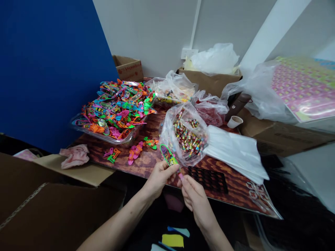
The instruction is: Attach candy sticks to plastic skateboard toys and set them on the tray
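Note:
My left hand [159, 176] is closed around a small green toy skateboard [169, 155] with a printed deck, held tilted just above the near edge of the wooden table [235, 184]. My right hand [192, 193] pinches a tiny pink piece [180, 175] at the board's lower end. Right behind the hands stands an open clear bag of small wrapped candies [188, 137]. A black grid tray [208, 178] lies flat to the right of my hands.
A clear tray heaped with colourful toy skateboards [115, 109] sits at the left, with loose ones [134, 152] in front of it. White bags [235, 151], a paper cup [234, 121], more plastic bags [172, 89] and cardboard boxes [60, 209] surround the table. A pink cloth [74, 156] lies left.

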The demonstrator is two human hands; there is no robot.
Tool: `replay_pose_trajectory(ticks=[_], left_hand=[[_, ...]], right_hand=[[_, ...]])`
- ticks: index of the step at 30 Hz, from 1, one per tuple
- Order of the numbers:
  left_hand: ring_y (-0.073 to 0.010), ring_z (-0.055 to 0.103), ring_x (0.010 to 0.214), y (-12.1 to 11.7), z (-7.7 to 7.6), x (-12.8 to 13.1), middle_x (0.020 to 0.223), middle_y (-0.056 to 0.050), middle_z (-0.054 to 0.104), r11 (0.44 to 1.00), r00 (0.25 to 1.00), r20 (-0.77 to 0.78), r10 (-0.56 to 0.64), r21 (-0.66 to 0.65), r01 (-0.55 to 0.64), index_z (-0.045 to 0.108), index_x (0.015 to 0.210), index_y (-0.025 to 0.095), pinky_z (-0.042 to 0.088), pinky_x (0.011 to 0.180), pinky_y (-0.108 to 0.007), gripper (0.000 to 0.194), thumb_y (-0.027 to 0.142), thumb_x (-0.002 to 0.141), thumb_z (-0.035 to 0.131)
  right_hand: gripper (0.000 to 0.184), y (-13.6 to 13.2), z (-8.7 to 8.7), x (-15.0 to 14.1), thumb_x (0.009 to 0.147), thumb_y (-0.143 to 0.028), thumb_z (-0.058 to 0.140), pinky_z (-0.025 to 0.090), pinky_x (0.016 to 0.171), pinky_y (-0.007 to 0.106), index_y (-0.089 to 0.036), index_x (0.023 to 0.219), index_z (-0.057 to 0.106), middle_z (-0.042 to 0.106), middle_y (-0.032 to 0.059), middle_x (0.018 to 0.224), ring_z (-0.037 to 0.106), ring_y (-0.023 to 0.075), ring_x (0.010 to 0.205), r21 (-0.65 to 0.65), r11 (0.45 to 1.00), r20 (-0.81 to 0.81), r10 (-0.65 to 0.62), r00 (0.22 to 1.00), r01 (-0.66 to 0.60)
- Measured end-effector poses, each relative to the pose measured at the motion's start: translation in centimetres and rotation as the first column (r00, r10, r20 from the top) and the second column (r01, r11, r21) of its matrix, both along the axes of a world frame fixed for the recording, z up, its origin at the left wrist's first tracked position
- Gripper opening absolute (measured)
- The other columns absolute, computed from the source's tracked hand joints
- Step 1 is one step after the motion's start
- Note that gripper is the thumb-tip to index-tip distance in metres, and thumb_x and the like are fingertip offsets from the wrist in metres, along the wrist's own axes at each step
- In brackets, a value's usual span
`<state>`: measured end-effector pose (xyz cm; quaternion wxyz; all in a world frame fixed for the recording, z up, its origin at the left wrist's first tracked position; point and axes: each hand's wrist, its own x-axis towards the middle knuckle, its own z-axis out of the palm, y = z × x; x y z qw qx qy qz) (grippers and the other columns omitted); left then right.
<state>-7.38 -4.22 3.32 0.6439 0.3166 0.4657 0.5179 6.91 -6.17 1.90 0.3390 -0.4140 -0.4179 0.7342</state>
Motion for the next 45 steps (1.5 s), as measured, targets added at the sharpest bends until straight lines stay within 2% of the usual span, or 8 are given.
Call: replay_pose_trajectory(ticks=[5, 9, 14, 18, 26, 31, 36, 45], left_hand=[[-0.0050, 0.039, 0.041, -0.2, -0.1, -0.3, 0.046, 0.003, 0.049, 0.996, 0.995, -0.042, -0.089, 0.016, 0.090, 0.053, 0.058, 0.013, 0.023, 0.043, -0.020, 0.040, 0.046, 0.074, 0.071], [-0.0046, 0.039, 0.042, 0.2, 0.5, -0.6, 0.049, 0.003, 0.050, 0.986, 0.986, 0.004, -0.167, -0.017, 0.167, 0.054, 0.062, 0.013, 0.024, 0.043, -0.019, 0.039, 0.046, 0.071, 0.074], [-0.0043, 0.038, 0.042, 0.6, 0.8, -0.4, 0.050, 0.004, 0.051, 0.989, 0.988, -0.059, -0.145, -0.023, 0.144, 0.051, 0.066, 0.014, 0.024, 0.042, -0.017, 0.040, 0.046, 0.070, 0.074], [-0.0042, 0.038, 0.043, 0.5, 0.1, -0.2, 0.050, 0.005, 0.049, 0.995, 0.988, -0.119, -0.100, 0.010, 0.102, 0.051, 0.065, 0.014, 0.025, 0.043, -0.017, 0.040, 0.047, 0.071, 0.072], [-0.0054, 0.041, 0.043, -0.3, -0.6, -0.3, 0.048, 0.002, 0.052, 0.985, 0.976, -0.132, -0.172, 0.004, 0.174, 0.052, 0.064, 0.013, 0.025, 0.042, -0.018, 0.040, 0.048, 0.076, 0.067], [-0.0052, 0.040, 0.041, 0.7, 0.2, -0.6, 0.048, 0.003, 0.050, 0.973, 0.963, -0.144, -0.229, 0.009, 0.233, 0.053, 0.063, 0.013, 0.030, 0.043, -0.018, 0.042, 0.050, 0.072, 0.069], [-0.0055, 0.042, 0.041, 1.8, 0.9, -1.2, 0.049, 0.002, 0.052, 0.955, 0.938, -0.201, -0.281, 0.037, 0.294, 0.055, 0.060, 0.012, 0.030, 0.041, -0.018, 0.041, 0.048, 0.074, 0.067], [-0.0048, 0.039, 0.041, 1.9, -0.9, -0.7, 0.047, 0.002, 0.050, 0.945, 0.930, -0.211, -0.300, 0.066, 0.320, 0.053, 0.055, 0.011, 0.028, 0.042, -0.018, 0.043, 0.047, 0.078, 0.064]], right_hand=[[0.032, -0.5, -1.0, -0.2, 0.084, -0.047, 0.064, 0.011, 0.030, 0.014, -0.018, 0.079, 0.051, 0.017, -0.0132, 0.048, 0.004, 0.0021, 0.036, -0.346, 0.926, -0.525, -0.056, 0.849, -0.153], [0.032, -0.7, -1.5, -0.4, 0.082, -0.046, 0.064, 0.008, 0.026, 0.013, -0.020, 0.076, 0.047, 0.015, -0.0135, 0.046, 0.001, 0.0032, 0.034, -0.375, 0.886, -0.679, -0.063, 0.731, -0.273], [0.037, -0.6, -0.8, -0.6, 0.088, -0.055, 0.052, 0.026, 0.035, 0.017, -0.018, 0.082, 0.053, 0.028, -0.0102, 0.050, 0.019, 0.0047, 0.038, -0.070, 0.997, -0.213, -0.051, 0.976, 0.037], [0.033, -0.9, -0.8, -0.9, 0.090, -0.048, 0.052, 0.032, 0.051, 0.019, -0.018, 0.079, 0.054, 0.045, -0.0032, 0.066, 0.041, 0.0076, 0.058, 0.401, 0.904, 0.209, -0.247, 0.946, 0.147], [0.035, -2.0, -2.5, -1.6, 0.089, -0.054, 0.052, 0.010, 0.035, 0.017, -0.019, 0.083, 0.050, 0.024, -0.0104, 0.055, 0.010, 0.0040, 0.042, -0.082, 0.985, -0.161, -0.164, 0.973, 0.153], [0.034, -1.1, -2.2, -1.7, 0.089, -0.053, 0.053, 0.023, 0.037, 0.015, -0.019, 0.084, 0.047, 0.028, -0.0104, 0.055, 0.017, 0.0039, 0.042, -0.010, 0.993, -0.158, -0.122, 0.980, 0.122], [0.033, 0.2, -1.5, -0.6, 0.091, -0.052, 0.050, 0.036, 0.048, 0.019, -0.019, 0.087, 0.049, 0.042, -0.0060, 0.060, 0.039, 0.0068, 0.050, 0.220, 0.974, 0.065, 0.030, 0.997, -0.044], [0.031, -0.3, -3.6, -0.3, 0.091, -0.049, 0.049, 0.025, 0.041, 0.018, -0.019, 0.083, 0.048, 0.032, -0.0082, 0.057, 0.026, 0.0061, 0.046, 0.184, 0.980, 0.072, -0.092, 0.993, 0.077]])
